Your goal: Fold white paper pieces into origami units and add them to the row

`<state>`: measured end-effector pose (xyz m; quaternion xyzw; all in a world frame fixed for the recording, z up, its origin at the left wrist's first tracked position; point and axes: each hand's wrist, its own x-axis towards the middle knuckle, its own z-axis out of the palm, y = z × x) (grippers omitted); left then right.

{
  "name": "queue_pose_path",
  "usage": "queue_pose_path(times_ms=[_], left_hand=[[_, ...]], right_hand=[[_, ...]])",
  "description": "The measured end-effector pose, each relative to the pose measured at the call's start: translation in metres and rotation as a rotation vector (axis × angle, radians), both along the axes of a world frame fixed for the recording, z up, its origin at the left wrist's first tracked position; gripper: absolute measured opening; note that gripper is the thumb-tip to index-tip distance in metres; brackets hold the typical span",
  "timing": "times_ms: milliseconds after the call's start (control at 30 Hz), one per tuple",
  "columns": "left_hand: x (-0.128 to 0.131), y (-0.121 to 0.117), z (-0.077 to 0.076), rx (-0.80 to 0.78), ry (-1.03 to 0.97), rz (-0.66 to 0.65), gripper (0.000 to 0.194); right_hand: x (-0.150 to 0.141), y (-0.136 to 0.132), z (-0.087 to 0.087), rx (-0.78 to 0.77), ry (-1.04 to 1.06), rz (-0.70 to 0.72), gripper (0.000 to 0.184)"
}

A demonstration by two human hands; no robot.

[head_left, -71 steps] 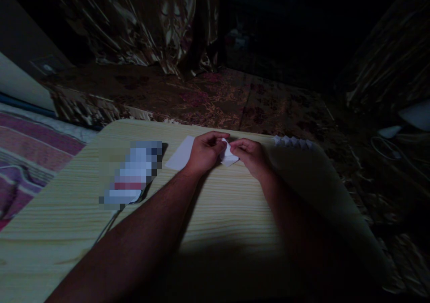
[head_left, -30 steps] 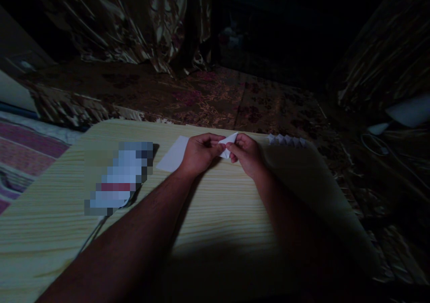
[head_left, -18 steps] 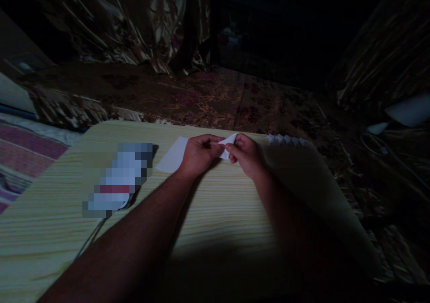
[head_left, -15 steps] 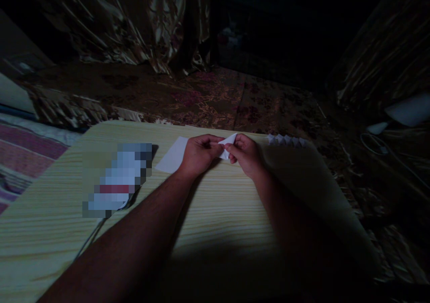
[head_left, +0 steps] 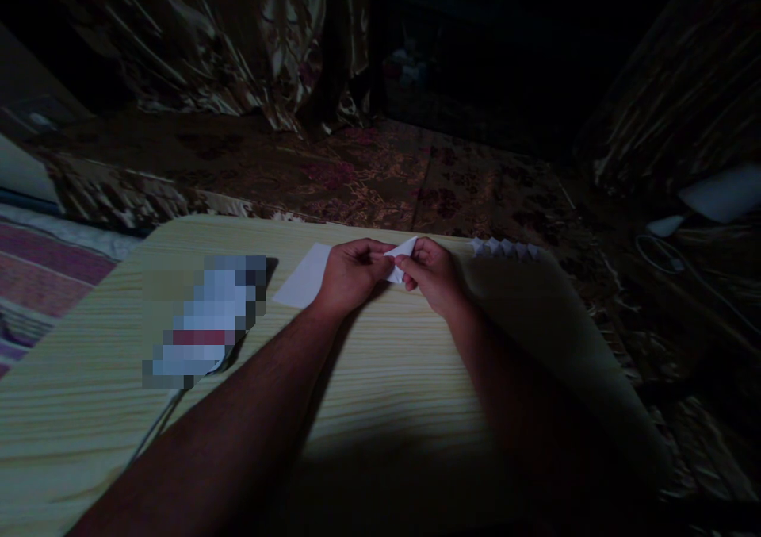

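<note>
Between my two hands is a small piece of folded white paper (head_left: pixel 405 248), its pointed corner sticking up to the right. My left hand (head_left: pixel 355 274) pinches its left side, fingers behind and thumb in front. On the other side my right hand (head_left: pixel 435 271) grips the paper, with the thumb pressed on its front face. White paper (head_left: pixel 302 277) lies flat on the table, partly covered by my left hand. Off to the right, several small folded paper stars (head_left: pixel 506 248) stand in a row near the far edge.
The pale wood-grain table (head_left: pixel 380 370) has rounded corners. A blurred-out device (head_left: pixel 205 319) with a cable (head_left: pixel 153 426) lies on its left part. Beyond the far edge is a patterned cloth (head_left: pixel 369 168). A white lamp-like object (head_left: pixel 722 194) with a cord is at right.
The hands and the folded paper keep almost the same pose and grip. The whole view has shifted very slightly.
</note>
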<state>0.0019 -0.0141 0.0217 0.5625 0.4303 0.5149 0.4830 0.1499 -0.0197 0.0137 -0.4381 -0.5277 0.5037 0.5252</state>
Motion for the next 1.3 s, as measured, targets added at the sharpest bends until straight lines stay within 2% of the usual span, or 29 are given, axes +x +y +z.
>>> queue_pose_path(times_ms=[133, 333, 500, 867, 1067, 1300], left_hand=[[0.0010, -0.0006, 0.0005, -0.007, 0.021, 0.026, 0.029], [-0.0005, -0.0002, -0.0007, -0.023, -0.023, -0.013, 0.032], [-0.0024, 0.0013, -0.0019, -0.049, -0.039, -0.052, 0.034], [-0.0023, 0.0006, 0.0003, -0.044, 0.000, -0.017, 0.029], [-0.0025, 0.0013, -0.0004, -0.055, 0.002, -0.021, 0.032], [-0.0035, 0.0025, -0.0024, -0.048, 0.016, -0.031, 0.031]], right_hand=[[0.0001, -0.0004, 0.0007, -0.012, -0.007, 0.000, 0.026], [0.0018, 0.0010, -0.0023, -0.001, 0.005, 0.022, 0.023], [0.0016, 0.0008, -0.0025, -0.030, -0.001, -0.007, 0.025], [0.0006, 0.0004, -0.0008, -0.024, 0.026, -0.046, 0.021], [0.0026, 0.0014, -0.0021, -0.018, 0.045, -0.106, 0.026], [0.0039, 0.0027, -0.0025, 0.006, 0.102, -0.115, 0.026]])
